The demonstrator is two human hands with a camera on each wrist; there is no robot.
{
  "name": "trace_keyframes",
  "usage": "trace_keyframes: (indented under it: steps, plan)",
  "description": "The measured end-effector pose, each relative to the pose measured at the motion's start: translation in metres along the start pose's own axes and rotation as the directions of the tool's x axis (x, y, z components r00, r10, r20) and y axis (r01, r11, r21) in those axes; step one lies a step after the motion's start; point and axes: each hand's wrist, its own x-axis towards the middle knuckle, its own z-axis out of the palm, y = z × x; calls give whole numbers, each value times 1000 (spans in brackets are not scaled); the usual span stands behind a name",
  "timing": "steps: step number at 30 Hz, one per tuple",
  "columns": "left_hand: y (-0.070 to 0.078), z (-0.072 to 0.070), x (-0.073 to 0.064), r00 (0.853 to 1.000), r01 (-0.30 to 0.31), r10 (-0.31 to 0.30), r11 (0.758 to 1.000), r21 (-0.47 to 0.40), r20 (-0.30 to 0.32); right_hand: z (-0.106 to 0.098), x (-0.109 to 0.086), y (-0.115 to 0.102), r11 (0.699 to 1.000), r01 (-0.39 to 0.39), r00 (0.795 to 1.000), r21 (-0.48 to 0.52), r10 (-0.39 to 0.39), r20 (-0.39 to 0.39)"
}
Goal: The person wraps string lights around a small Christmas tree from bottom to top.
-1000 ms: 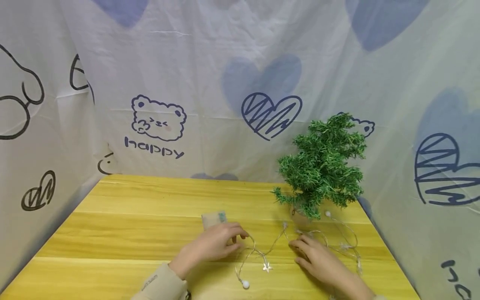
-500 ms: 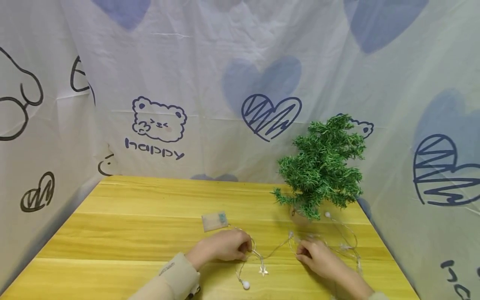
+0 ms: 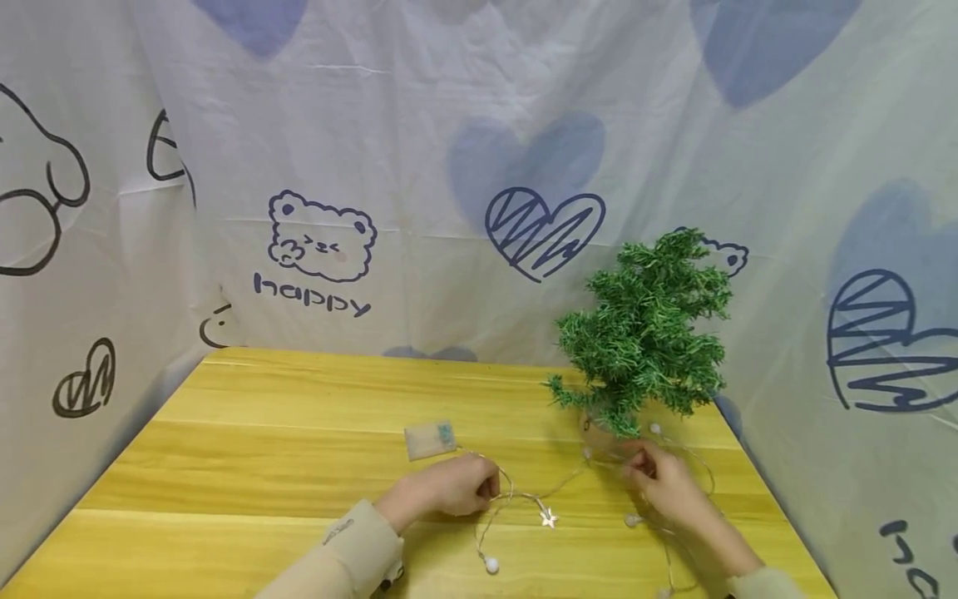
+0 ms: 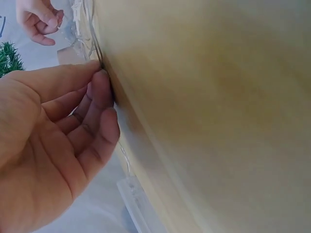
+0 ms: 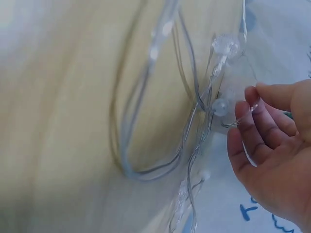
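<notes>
pinching one slack string of lights (image 3: 524, 497) at two places, a person's left hand (image 3: 464, 485) and right hand (image 3: 669, 484) hold it low over the wood-grain surface (image 3: 262, 449). the string lies between the hands, its long run mainly left to right and angling away toward the right, with more of it trailing past the right hand, the nearer to the green tree (image 3: 644, 333) just beyond. counted: one string, one tree, one flat box (image 3: 430, 441) beyond the left hand, one star (image 3: 549, 517) showing plainly, and at least two round bulbs (image 3: 491, 565), the rest perhaps too small to tally.
</notes>
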Motion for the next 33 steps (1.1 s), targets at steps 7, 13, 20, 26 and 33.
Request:
trace_keyframes:
  steps: [7, 13, 20, 26, 33]
  plan:
    - [8, -3, 4, 998, 55, -56, 997, 49, 22, -8, 6, 13, 999, -24, 997, 37, 26, -79]
    - [10, -4, 9, 998, 54, -56, 996, 69, 30, -14, 18, 16, 993, -82, 996, 83, 80, 26]
    - [11, 0, 20, 1000, 26, -26, 999, 28, 11, -17, 25, 21, 991, -106, 988, -85, 114, 101]
    - [18, 2, 39, 999, 17, -19, 999, -47, -33, -27, 30, 30, 980, 67, 988, -187, -38, 150]
    - [22, 1, 56, 994, 30, -43, 991, -129, -100, -33, 36, 31, 911, 279, 956, -302, -234, 176]
